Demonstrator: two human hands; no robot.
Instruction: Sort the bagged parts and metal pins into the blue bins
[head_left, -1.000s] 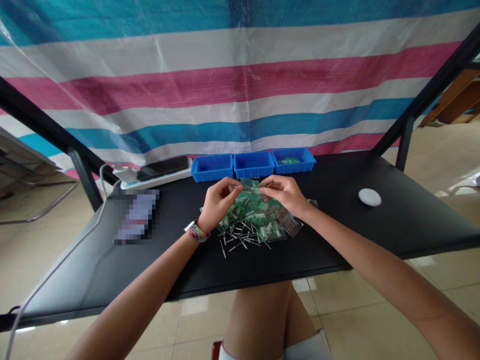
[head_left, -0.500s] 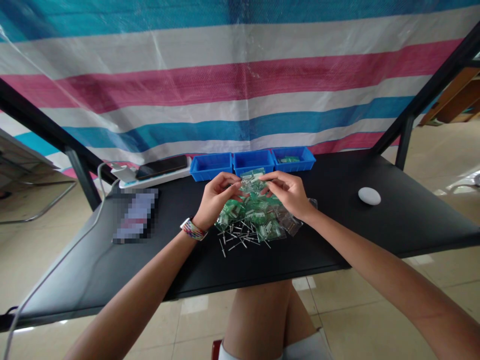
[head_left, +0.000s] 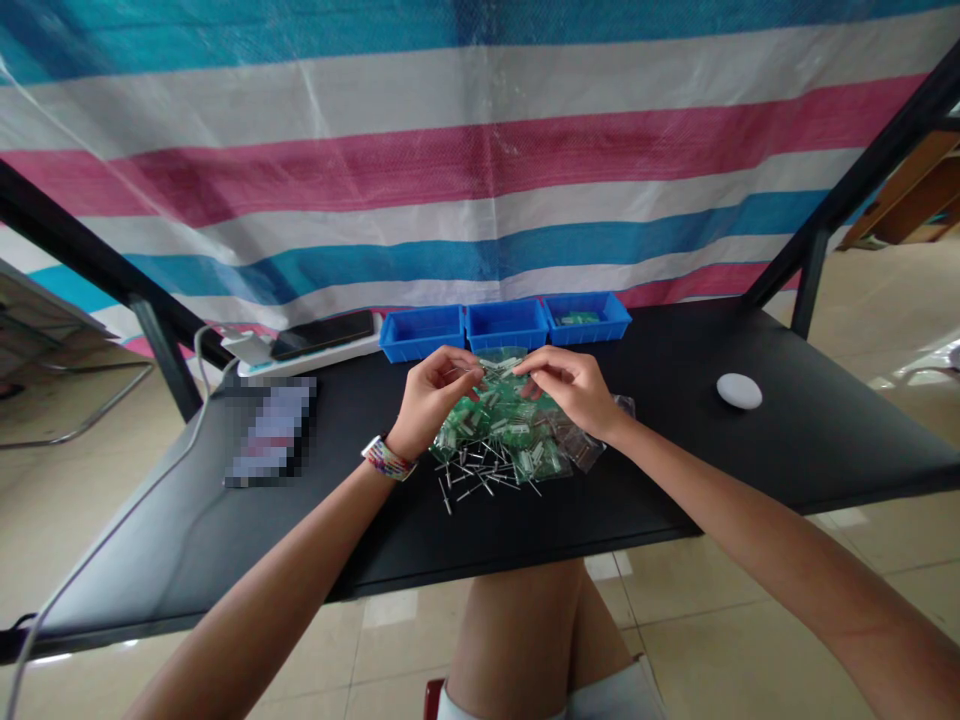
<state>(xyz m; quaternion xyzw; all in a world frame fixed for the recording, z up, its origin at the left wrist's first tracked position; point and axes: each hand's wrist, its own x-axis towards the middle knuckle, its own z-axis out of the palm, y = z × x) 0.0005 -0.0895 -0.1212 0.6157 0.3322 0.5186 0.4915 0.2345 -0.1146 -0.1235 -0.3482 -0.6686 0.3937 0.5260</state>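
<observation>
Between my two hands is a small clear-green plastic bag (head_left: 501,362) with pale, slim pieces inside. My left hand (head_left: 439,400) pinches the bag's left edge between thumb and fingers. On the opposite edge, my right hand (head_left: 574,390) has its thumb and fingertips closed. Below them lies a pile of similar green bags (head_left: 517,432), partly covered by my hands. Loose silver blind rivets (head_left: 480,470) are scattered in front of the pile. A clear bag of brownish pieces (head_left: 581,445) sits at the pile's right side, near my right wrist.
Three blue bins (head_left: 506,325) stand in a row behind my hands; the right one holds green bags (head_left: 577,318). On the left are a power strip (head_left: 330,352), a dark phone (head_left: 322,335) and a blurred item (head_left: 271,432). A white oval object (head_left: 739,391) lies right.
The held bag has tilted and sits slightly lower between my fingers. Both hands have shifted only a little. The pile, rivets and bins look the same.
</observation>
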